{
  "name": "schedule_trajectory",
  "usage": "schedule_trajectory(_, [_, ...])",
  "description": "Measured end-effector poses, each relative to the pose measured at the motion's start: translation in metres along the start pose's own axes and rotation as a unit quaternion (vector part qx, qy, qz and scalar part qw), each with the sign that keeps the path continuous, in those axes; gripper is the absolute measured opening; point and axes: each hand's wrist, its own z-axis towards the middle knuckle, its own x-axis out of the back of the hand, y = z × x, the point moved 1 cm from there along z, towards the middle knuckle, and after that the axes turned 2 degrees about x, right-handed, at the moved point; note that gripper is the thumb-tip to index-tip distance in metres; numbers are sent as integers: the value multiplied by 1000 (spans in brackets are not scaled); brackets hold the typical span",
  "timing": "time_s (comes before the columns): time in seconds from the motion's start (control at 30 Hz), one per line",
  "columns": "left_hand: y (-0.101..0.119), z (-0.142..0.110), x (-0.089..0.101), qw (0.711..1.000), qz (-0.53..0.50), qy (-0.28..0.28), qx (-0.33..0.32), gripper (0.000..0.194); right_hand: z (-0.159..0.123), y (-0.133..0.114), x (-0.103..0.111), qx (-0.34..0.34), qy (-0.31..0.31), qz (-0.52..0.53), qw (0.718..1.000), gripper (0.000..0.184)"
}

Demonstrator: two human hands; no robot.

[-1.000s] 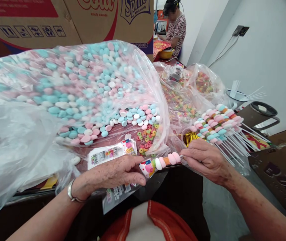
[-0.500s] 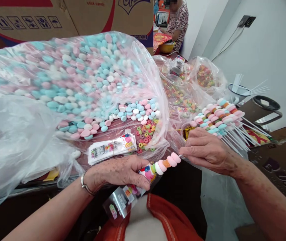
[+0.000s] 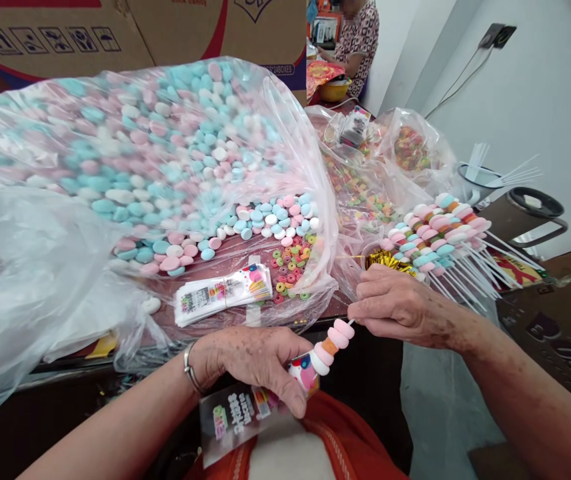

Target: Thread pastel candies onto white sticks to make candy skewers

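Observation:
My left hand (image 3: 265, 363) is closed round a clear printed wrapper bag (image 3: 235, 417), its open end tilted up to the right. Part of a candy skewer (image 3: 330, 347) sits inside the bag's mouth; pink and white marshmallows and an orange ring candy show outside it. My right hand (image 3: 398, 303) pinches the white stick at the skewer's upper end. Beyond the left hand lies a banded stack of printed wrapper bags (image 3: 223, 293). Loose ring candies (image 3: 293, 267) lie just past that stack. Finished-looking candy skewers (image 3: 435, 233) are piled beyond my right hand.
A large clear bag of pink, blue and white marshmallows (image 3: 165, 147) covers the table's left. Behind it stands a cardboard box (image 3: 180, 33). Gold twist ties (image 3: 390, 261), a dark mug (image 3: 533, 210) and a cup of white sticks (image 3: 473, 183) are to the right. Another person (image 3: 358, 40) sits at the back.
The skewer has gone deeper into the wrapper bag, and a green candy that showed before is now hidden. My right hand has moved slightly left; my left hand has shifted right and down.

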Motion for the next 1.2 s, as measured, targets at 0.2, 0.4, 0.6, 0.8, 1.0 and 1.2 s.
schedule_trajectory(0.2, [2,-2,5,999,-40,-7,12,43,0,3,0,7,4,-5,1000,25])
schedule_trajectory(0.4, [-7,3,0,996,-77,40,15,35,-4,0,-13,5,16,-4,1000,22])
schedule_trajectory(0.6, [-9,9,-4,992,-68,105,4,33,-4,-12,-30,-51,24,22,998,21])
schedule_trajectory(0.8, [5,3,-9,969,83,229,-37,30,-7,-10,-29,-101,71,55,991,21])
schedule_trajectory(1.0, [6,-3,-9,890,336,302,-62,32,-7,-9,-19,-174,4,165,971,21])
schedule_trajectory(1.2, [-5,3,-6,888,311,324,-100,27,3,-21,-29,-169,-15,108,980,25])
